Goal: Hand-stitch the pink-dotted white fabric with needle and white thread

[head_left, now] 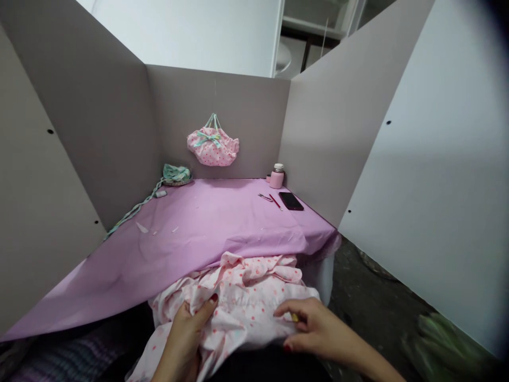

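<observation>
White cloth with pink dots [254, 297] lies bunched over the near edge of the table and down over the lap. My left hand [191, 329] pinches a fold of this cloth between thumb and fingers at its left part. On the right, my right hand [308, 326] is at the cloth's right side, its fingers curled around a small yellow object [295, 317], mostly hidden. What the yellow thing is cannot be made out.
A pink tablecloth [214, 212] covers the table between grey panels. Toward the back right are a phone [291, 201], a red pencil [275, 202] and a pink bottle [277, 177]. Green strips [176, 174] lie back left. A pink dotted bag [213, 146] hangs at the back.
</observation>
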Motion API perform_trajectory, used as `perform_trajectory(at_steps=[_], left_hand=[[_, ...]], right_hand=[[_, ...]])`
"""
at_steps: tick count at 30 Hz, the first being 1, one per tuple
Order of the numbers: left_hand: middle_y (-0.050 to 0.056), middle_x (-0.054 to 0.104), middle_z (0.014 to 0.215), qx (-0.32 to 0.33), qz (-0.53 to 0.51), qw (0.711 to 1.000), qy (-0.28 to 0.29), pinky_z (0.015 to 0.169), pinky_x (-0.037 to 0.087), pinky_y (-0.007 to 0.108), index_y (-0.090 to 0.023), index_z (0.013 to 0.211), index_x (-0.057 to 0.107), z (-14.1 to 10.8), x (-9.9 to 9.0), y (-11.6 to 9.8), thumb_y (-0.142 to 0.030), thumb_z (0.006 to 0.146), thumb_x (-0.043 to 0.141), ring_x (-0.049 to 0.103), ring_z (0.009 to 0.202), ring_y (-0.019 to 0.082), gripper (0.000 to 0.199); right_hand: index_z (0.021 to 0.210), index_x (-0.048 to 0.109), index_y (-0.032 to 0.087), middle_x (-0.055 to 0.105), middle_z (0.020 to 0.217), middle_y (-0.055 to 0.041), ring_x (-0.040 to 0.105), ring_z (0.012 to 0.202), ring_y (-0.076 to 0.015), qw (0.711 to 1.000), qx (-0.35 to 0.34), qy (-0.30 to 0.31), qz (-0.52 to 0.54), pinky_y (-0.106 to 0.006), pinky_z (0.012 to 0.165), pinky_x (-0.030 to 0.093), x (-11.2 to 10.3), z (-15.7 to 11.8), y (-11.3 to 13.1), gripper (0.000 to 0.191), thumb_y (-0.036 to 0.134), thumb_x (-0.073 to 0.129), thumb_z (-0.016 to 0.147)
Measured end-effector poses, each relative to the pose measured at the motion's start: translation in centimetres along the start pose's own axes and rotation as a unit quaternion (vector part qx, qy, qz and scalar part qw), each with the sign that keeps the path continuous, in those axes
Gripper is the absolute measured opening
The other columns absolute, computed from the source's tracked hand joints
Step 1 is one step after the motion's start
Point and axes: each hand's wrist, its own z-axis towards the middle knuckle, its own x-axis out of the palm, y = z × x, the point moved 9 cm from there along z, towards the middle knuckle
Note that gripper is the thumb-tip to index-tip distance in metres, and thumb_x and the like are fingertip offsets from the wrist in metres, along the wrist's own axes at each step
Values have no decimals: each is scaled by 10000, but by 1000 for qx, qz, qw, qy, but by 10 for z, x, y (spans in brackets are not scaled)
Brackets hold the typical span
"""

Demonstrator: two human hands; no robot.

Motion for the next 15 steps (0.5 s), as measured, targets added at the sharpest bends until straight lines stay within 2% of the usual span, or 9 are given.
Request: perform_trajectory(at_steps=[3,5,8,11,15], left_hand=[[76,717,933,-7,-1,1000,6,718,523,353,-190,1095,541,0,2,0,-203,735,648,661,874,286,376],[74,716,939,-10,1,1000,2,726,522,353,-193,1092,537,0,2,0,-200,739,645,659,879,283,370],[74,710,960,-8,3,1000,-4,734,520,350,-202,1054,541,1,2,1,-205,737,650,660,878,279,336],[74,715,927,-4,11,1000,-7,750,516,345,-202,1006,543,1,2,2,-207,734,653,662,874,272,293],[62,719,844,0,34,998,-46,742,516,334,-203,961,537,2,-7,3,-187,711,670,665,863,263,283]], right_hand=[[711,668,138,544,612,-4,457,576,-112,999,-39,-22,-19,-211,549,316,10,-1,4,111,230,607,717],[644,628,130,545,602,-14,462,584,-118,998,-45,-41,16,-220,557,321,5,-2,3,187,263,563,759],[644,568,132,451,554,15,366,527,-92,989,-27,-44,137,-208,494,263,-7,-5,-3,289,400,601,747],[648,509,147,369,532,47,266,484,-64,948,-16,-56,313,-196,452,203,-23,-10,-7,364,472,667,690],[628,462,177,263,520,80,153,451,-51,865,-30,-167,473,-190,405,168,-63,-22,-6,389,411,769,592]])
